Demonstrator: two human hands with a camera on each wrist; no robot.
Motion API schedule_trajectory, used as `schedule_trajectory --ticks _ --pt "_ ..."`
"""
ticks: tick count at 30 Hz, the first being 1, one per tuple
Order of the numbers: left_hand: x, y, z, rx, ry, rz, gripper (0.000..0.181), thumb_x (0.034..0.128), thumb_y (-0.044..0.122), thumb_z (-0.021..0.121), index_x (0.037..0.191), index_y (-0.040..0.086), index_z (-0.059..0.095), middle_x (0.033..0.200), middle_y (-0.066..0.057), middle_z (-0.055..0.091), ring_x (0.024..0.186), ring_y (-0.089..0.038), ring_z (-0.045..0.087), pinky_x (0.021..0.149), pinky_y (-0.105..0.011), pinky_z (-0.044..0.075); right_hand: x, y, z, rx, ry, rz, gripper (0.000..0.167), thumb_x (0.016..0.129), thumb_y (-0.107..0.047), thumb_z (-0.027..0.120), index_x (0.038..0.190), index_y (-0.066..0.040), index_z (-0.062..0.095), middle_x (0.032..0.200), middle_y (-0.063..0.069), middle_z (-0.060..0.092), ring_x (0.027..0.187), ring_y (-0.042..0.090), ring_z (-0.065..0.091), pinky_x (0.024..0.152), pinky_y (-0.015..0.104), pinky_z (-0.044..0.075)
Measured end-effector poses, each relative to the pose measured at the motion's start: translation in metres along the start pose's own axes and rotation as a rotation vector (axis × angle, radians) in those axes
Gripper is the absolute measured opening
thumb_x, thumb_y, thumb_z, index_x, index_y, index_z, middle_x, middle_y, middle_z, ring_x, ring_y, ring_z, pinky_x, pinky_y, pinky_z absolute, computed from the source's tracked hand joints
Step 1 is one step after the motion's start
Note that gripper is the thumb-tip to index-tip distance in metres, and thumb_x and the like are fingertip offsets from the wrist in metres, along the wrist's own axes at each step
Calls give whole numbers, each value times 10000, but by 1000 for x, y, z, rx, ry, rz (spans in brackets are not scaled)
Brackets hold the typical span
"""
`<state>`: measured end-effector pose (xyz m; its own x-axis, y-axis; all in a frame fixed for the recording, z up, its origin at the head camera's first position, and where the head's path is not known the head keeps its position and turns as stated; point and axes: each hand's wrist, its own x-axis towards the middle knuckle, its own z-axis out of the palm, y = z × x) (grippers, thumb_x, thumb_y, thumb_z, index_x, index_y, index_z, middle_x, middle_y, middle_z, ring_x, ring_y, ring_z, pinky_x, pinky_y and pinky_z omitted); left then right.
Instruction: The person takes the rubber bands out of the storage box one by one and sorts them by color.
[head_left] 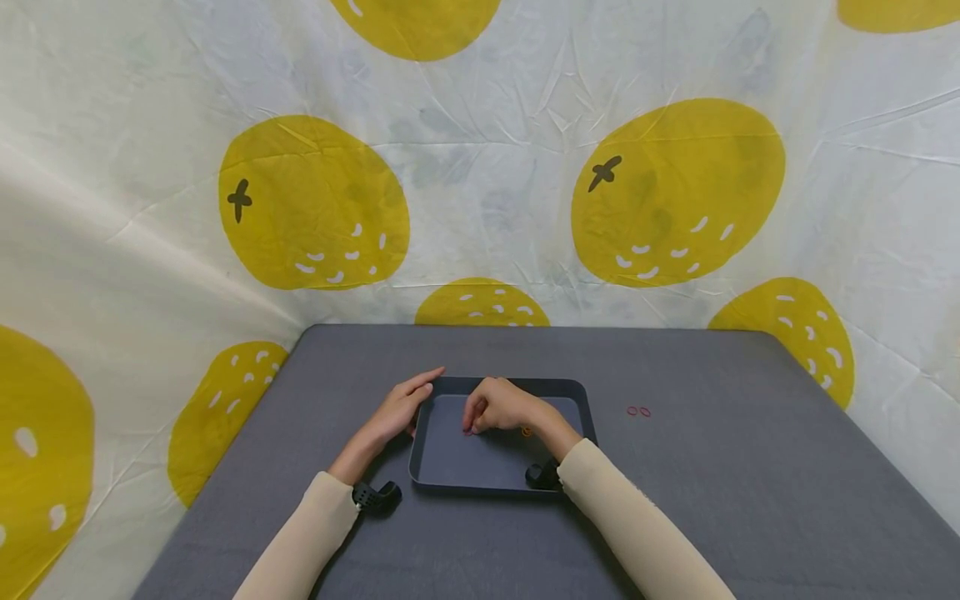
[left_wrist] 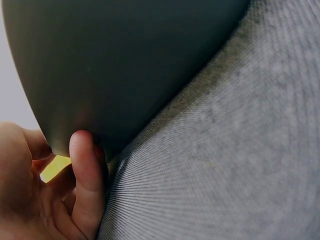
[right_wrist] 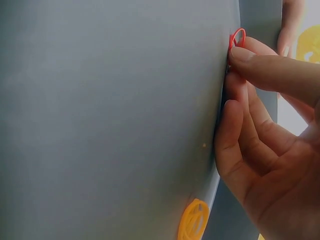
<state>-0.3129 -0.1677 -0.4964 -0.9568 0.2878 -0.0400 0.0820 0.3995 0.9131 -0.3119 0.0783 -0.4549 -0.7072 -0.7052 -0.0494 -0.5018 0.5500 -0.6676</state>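
Observation:
A dark rectangular tray (head_left: 487, 487) lies on the table. My left hand (head_left: 399, 410) rests at its left rim near the back corner; in the left wrist view the fingers (left_wrist: 86, 175) touch the tray's outer wall (left_wrist: 115, 65). My right hand (head_left: 504, 407) is over the tray, and in the right wrist view the hand (right_wrist: 270, 125) pinches a red band (right_wrist: 242, 32) between thumb and forefinger, low at the tray floor (right_wrist: 100, 120). Orange bands (right_wrist: 186, 222) lie on the tray floor, partly seen beside my right wrist in the head view.
Two red bands (head_left: 632, 411) lie on the grey table (head_left: 720, 467) to the right of the tray. Behind the table hangs a white cloth (head_left: 487, 192) with large yellow fruit shapes.

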Motion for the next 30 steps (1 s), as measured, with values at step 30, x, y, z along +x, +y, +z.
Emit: schedule_trajectory --ticks 30 --pt "0 -1 1 4 -1 5 428 1122 334 438 1546 349 494 1609 -114 447 629 -210 596 502 -363 546 -1 -1 -6 29 -6 68 84 854 -15 790 830 -94 801 787 -14 767 668 98 638 611 233 508"
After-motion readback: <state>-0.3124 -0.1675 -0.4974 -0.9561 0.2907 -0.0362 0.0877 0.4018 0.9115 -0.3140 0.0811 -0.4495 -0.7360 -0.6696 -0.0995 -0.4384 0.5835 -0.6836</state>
